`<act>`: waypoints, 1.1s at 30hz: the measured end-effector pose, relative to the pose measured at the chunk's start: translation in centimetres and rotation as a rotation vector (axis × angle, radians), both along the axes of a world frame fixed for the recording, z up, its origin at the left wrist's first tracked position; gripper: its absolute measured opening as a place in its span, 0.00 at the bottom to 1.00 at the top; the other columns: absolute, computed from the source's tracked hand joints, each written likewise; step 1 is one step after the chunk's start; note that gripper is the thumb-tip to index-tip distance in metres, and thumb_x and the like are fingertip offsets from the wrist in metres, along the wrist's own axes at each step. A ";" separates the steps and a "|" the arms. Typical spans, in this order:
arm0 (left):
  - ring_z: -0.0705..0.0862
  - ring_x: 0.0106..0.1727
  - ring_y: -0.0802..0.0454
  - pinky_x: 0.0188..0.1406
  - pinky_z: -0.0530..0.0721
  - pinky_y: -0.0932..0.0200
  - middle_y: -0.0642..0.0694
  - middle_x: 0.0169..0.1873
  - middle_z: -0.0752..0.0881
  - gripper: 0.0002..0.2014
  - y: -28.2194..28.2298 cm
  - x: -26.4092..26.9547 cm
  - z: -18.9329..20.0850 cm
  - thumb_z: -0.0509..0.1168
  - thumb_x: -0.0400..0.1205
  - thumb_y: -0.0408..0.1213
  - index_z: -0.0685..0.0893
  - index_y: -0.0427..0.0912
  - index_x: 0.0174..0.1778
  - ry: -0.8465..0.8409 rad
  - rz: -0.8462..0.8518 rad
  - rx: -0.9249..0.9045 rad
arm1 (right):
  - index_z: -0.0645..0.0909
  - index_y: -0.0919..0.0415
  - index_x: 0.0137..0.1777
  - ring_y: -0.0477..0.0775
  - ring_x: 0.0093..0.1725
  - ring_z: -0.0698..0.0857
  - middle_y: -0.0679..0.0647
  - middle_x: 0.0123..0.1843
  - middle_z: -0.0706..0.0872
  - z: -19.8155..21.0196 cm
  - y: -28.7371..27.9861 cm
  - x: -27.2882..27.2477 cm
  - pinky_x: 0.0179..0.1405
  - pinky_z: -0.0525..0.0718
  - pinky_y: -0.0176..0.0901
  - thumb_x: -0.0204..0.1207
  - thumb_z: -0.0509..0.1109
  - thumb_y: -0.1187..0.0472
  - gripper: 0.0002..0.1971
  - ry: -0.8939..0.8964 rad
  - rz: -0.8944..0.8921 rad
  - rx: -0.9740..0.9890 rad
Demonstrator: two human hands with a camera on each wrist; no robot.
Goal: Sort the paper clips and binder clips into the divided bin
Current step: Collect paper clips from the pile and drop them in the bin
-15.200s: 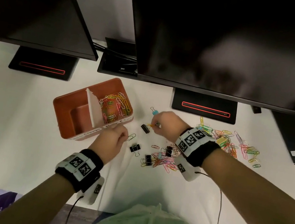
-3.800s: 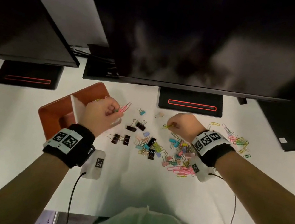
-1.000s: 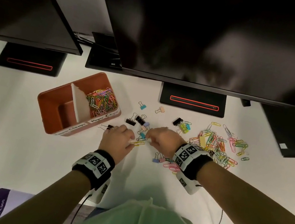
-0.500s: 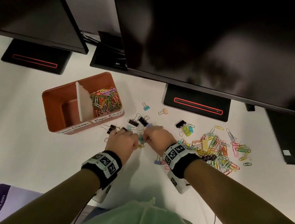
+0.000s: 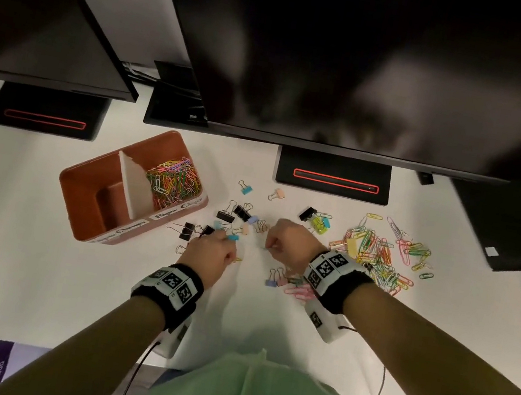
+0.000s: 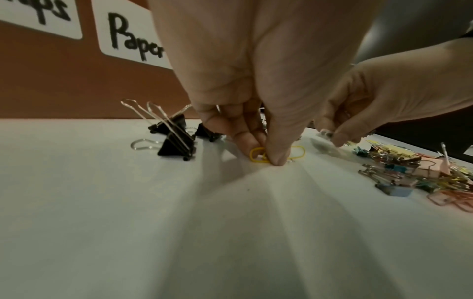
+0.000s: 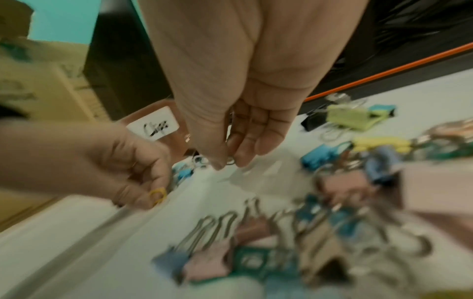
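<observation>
The orange divided bin (image 5: 79, 189) stands at the left. Its right compartment holds coloured paper clips (image 5: 173, 182); its left compartment looks bare. My left hand (image 6: 266, 158) pinches a yellow paper clip (image 6: 298, 154) against the white table, just right of the bin (image 6: 76, 81). My right hand (image 7: 229, 162) is close beside it and pinches a thin wire clip (image 7: 231, 161) just above the table; its kind is unclear. In the head view the left hand (image 5: 230, 253) and right hand (image 5: 268, 245) sit among scattered binder clips (image 5: 231, 215).
A heap of coloured paper clips (image 5: 378, 253) lies right of my right wrist. Small pastel binder clips (image 5: 275, 282) lie under that wrist, and black ones (image 6: 176, 139) near the bin. Monitor stands (image 5: 334, 175) and dark screens line the back.
My hands have drawn slightly apart. The left hand has come down onto the yellow paper clip and the right hand has lifted a thin clip.
</observation>
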State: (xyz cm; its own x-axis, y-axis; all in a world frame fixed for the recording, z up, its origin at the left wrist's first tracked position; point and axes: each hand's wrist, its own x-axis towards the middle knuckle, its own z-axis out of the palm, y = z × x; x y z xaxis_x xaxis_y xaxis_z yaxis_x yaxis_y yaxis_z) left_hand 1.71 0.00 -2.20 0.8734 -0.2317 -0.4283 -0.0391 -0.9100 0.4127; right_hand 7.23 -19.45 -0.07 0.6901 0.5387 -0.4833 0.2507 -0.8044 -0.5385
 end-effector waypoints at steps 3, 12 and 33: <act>0.81 0.44 0.44 0.47 0.80 0.53 0.44 0.44 0.81 0.03 0.4 0.0 0.1 0.63 0.79 0.33 0.82 0.41 0.44 0.006 0.021 -0.047 | 0.84 0.60 0.51 0.53 0.50 0.83 0.55 0.52 0.86 0.7 -2.9 1.1 0.52 0.79 0.38 0.76 0.67 0.65 0.07 -0.049 -0.090 0.034; 0.80 0.44 0.51 0.53 0.81 0.55 0.47 0.45 0.80 0.07 0.5 0.3 0.4 0.67 0.77 0.34 0.84 0.41 0.50 0.080 0.044 -0.075 | 0.83 0.54 0.61 0.54 0.61 0.80 0.51 0.61 0.85 0.8 -7.1 2.8 0.62 0.77 0.45 0.80 0.62 0.62 0.13 -0.061 0.067 -0.167; 0.82 0.46 0.41 0.47 0.81 0.50 0.42 0.45 0.82 0.05 -0.5 -0.1 0.3 0.62 0.81 0.35 0.80 0.39 0.48 0.013 0.004 0.005 | 0.84 0.60 0.54 0.50 0.48 0.80 0.54 0.53 0.86 -0.5 -7.4 3.2 0.50 0.78 0.39 0.77 0.68 0.61 0.09 0.024 0.038 -0.152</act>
State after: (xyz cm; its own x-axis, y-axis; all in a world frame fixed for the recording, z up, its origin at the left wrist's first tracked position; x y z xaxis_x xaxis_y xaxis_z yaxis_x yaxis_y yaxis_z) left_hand 1.60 -0.50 -1.92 0.8688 -0.2261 -0.4405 -0.0301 -0.9121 0.4088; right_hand 10.40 -26.85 -0.58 0.6583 0.4835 -0.5769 0.2709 -0.8672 -0.4178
